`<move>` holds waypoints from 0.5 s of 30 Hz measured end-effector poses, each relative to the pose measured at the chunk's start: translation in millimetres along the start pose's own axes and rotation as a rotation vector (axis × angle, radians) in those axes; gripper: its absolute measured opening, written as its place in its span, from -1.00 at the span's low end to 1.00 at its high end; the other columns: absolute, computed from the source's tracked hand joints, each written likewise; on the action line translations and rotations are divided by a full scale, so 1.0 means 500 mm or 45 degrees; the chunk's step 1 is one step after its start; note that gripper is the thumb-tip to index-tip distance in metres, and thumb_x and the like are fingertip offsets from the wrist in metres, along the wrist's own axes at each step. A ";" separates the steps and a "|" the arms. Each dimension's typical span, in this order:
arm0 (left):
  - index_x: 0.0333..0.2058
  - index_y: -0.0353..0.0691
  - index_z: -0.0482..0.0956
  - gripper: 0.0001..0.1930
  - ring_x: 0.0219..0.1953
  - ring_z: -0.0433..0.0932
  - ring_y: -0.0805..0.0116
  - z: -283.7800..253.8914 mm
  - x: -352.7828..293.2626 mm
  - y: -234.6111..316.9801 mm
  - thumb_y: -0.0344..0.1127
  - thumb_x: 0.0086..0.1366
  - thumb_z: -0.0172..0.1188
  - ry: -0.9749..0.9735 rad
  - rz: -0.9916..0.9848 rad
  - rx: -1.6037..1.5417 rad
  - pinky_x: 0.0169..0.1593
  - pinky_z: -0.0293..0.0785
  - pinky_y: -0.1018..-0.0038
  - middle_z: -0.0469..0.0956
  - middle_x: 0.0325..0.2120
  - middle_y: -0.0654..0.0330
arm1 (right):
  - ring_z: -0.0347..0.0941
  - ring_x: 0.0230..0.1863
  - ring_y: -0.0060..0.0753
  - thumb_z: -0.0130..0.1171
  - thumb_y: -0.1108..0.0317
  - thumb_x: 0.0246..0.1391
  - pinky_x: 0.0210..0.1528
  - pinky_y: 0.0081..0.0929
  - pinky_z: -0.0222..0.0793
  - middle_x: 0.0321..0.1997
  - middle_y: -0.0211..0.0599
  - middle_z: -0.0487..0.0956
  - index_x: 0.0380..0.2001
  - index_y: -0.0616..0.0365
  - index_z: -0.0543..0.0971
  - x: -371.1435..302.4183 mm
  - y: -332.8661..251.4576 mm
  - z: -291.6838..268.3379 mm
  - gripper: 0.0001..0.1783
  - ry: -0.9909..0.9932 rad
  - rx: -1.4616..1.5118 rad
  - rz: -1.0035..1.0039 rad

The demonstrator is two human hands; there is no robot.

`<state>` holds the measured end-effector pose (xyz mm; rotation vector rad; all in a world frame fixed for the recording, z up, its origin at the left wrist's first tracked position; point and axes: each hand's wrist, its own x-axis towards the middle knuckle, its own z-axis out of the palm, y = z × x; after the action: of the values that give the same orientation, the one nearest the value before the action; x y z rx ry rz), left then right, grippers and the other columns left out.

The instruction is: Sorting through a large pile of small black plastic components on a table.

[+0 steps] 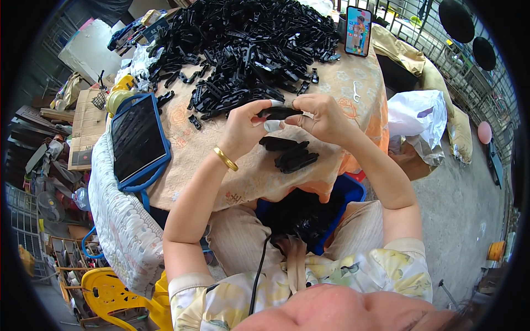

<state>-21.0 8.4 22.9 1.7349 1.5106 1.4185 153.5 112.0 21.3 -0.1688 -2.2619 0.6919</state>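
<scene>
Between my two hands, over the near part of the table, is a long black plastic clip (280, 112). My left hand (247, 128) pinches one end; white coverings wrap its thumb and a fingertip, and a gold bangle (226, 159) circles the wrist. The other end is gripped by the fingers of my right hand (327, 120). Just below my hands a small group of similar black clips (292, 155) lies on the patterned orange cloth (248, 185). Beyond them rises a large heap of black clips (248, 49), with several strays at its near edge.
A blue-framed tablet (141, 144) lies at the table's left, and a phone (358, 32) stands upright at the far right. Below the table edge, a blue bin (353, 190) of black pieces sits between my knees. A yellow chair (110, 292) is at lower left.
</scene>
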 end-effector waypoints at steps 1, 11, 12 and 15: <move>-0.22 -0.39 0.56 -0.71 -0.40 0.46 0.66 -0.005 0.005 0.002 -0.46 0.03 0.32 -0.120 -0.104 -0.098 -0.29 0.45 0.68 0.58 -0.43 0.29 | 0.33 -0.52 -0.15 0.32 0.37 -0.18 -0.47 -0.37 0.25 -0.57 -0.18 0.42 -0.53 0.26 0.47 -0.001 0.001 0.002 -0.76 -0.001 0.001 -0.001; -0.27 -0.25 0.60 -0.78 -0.37 0.44 0.42 -0.016 -0.001 -0.025 -0.34 0.08 0.28 -0.536 0.167 0.379 -0.23 0.39 0.54 0.50 -0.44 0.20 | 0.43 -0.36 -0.36 0.24 0.37 -0.06 -0.30 -0.46 0.35 -0.45 -0.23 0.50 -0.36 0.28 0.55 0.018 0.048 -0.011 -0.79 -0.272 0.162 0.319; -0.27 -0.25 0.60 -0.78 -0.37 0.44 0.42 -0.020 0.002 -0.027 -0.34 0.08 0.28 -0.532 0.164 0.383 -0.23 0.39 0.54 0.50 -0.44 0.20 | 0.43 -0.33 -0.40 0.24 0.35 -0.05 -0.27 -0.45 0.36 -0.43 -0.26 0.50 -0.34 0.29 0.56 0.021 0.055 -0.002 -0.77 -0.065 0.201 0.457; -0.33 -0.27 0.60 -0.84 -0.42 0.46 0.37 -0.039 0.019 -0.035 -0.37 0.08 0.25 0.009 -0.046 0.412 -0.29 0.40 0.53 0.53 -0.45 0.15 | 0.44 -0.29 -0.25 0.23 0.37 -0.07 -0.22 -0.38 0.37 -0.35 -0.25 0.51 -0.26 0.22 0.55 0.032 0.073 0.021 -0.74 0.007 -0.117 0.238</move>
<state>-47.5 16.7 19.4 1.8738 1.8485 1.2144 131.4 143.4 6.0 -0.4303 -2.2933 0.6830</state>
